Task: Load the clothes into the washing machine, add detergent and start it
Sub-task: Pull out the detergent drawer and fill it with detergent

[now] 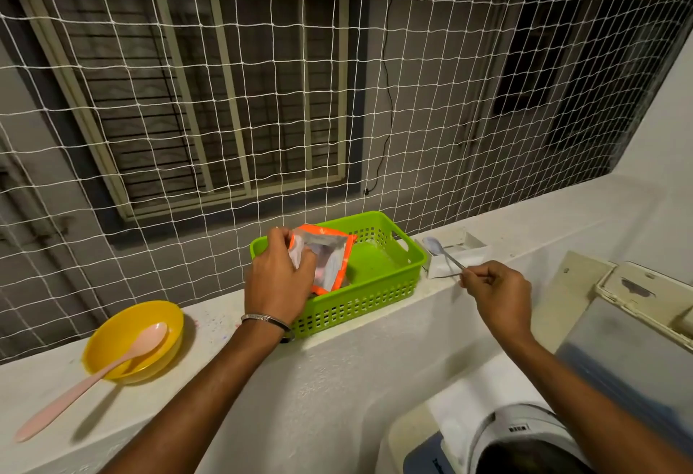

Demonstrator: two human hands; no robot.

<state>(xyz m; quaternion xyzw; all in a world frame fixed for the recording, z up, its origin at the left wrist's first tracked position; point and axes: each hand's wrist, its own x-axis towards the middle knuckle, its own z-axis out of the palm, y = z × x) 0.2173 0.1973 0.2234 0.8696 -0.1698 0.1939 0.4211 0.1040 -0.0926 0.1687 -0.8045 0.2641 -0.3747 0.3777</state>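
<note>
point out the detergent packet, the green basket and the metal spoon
detergent packet [332,267]: head view, on its silvery open mouth, beside the left hand's fingers
green basket [375,295]: head view, on its slotted front wall
metal spoon [435,247]: head view, on its bowl, away from the right hand holding the handle

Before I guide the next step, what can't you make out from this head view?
- Washing machine: cut off by the bottom edge; its drum and any clothes are out of view.
- Packet: the left hand covers part of it; contents unclear.
- Spoon in the right hand: bowl blurred.
</note>
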